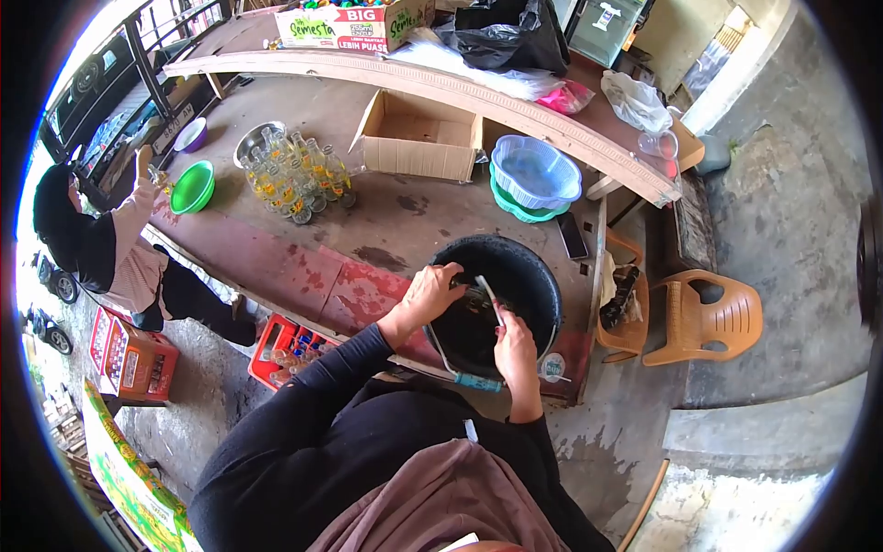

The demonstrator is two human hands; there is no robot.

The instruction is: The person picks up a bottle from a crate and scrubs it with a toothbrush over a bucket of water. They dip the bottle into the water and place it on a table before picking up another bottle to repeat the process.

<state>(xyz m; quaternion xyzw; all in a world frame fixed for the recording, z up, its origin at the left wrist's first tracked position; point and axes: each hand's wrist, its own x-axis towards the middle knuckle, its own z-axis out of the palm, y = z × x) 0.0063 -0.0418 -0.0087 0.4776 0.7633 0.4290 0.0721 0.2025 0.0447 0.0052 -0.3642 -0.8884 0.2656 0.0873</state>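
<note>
A black bucket [543, 267] with dark contents stands at the table's front edge, its handle with a blue grip hanging at the front. Over its left rim, my left hand [430, 299] has its fingers curled round something dark and small that I cannot make out. My right hand [515, 348], over the front right of the bucket, is closed on a thin brush-like tool [489, 293] with a pale end, which points up and left toward my left hand. A small lidded cup [553, 367] is just right of my right hand.
Glass bottles [299, 175] stand grouped beyond the bucket, near a cardboard box [418, 138], blue basket [535, 172] and phone [573, 236]. At the left, a person [120, 239] works by a green basin [192, 188]. Orange chairs [704, 317] stand right; red crates [138, 359] left.
</note>
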